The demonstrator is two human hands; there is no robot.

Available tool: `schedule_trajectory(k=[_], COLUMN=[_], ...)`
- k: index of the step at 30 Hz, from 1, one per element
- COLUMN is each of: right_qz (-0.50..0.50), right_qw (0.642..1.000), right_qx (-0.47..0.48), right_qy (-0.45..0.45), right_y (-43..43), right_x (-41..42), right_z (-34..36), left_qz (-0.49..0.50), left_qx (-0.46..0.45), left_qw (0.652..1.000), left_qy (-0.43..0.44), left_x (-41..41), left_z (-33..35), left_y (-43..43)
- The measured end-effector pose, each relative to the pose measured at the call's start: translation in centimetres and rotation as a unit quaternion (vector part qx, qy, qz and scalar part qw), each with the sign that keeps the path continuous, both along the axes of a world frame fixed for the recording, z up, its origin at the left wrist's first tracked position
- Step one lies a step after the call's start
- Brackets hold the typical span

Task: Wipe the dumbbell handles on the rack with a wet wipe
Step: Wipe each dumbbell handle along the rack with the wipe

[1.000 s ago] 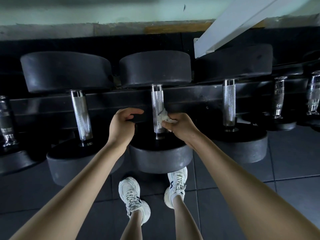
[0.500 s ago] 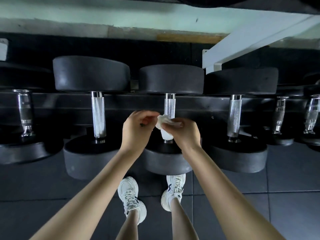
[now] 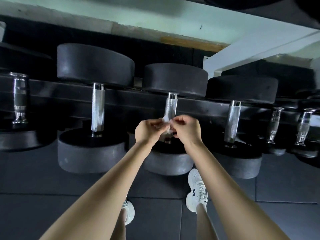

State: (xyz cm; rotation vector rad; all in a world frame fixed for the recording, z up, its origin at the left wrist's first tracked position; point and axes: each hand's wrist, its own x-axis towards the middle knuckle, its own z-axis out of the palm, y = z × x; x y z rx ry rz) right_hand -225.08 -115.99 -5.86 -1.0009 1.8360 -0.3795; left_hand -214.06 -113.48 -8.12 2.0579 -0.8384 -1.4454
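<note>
Crumpled white wet wipe [image 3: 164, 120] pinched by left hand [image 3: 147, 130], right hand [image 3: 187, 129]; we should wrap 12 o'clock knurled steel handle [image 3: 171, 105].

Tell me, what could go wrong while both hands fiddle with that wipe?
The wet wipe is a small wad pinched between the left hand and right hand; it could slip to the floor. The right shoe stands just below the middle dumbbell; a hard tug on its handle might roll it toward that shoe.
</note>
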Motion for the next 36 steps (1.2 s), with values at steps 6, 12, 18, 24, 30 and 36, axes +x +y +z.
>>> schedule_trajectory(k=[6, 12, 18, 24, 30, 36], right_qz=[0.006, 0.150, 0.110, 0.112, 0.142, 0.157], right_qw=[0.997, 0.985, 0.992, 0.993, 0.989, 0.986], right_qx=[-0.040, -0.084, -0.066, -0.044, -0.051, -0.050], right_qy=[-0.059, -0.006, -0.006, 0.001, 0.011, 0.019], right_y=[-0.9, -2.0, -3.0, -2.8, -2.5, -2.4], right_x=[-1.4, -2.2, -4.7, -5.2, -5.2, -5.3], right_z=[0.2, -0.5, -0.6, -0.5, 0.3, 0.6], left_qz=[0.144, 0.228, 0.247, 0.168, 0.077, -0.016], left_qx=[0.057, 0.016, -0.027, -0.045, -0.031, 0.008], left_qw=[0.984, 0.965, 0.964, 0.979, 0.991, 0.994], left_qy=[0.086, 0.129, 0.092, 0.107, 0.107, 0.104], left_x=[-1.4, -2.0, -2.1, -1.4, -0.4, 0.6], left_z=[-0.6, -1.0, -0.4, -0.6, -0.9, -1.6], left_y=[-1.6, -2.4, -6.8, -6.0, -5.6, -4.5])
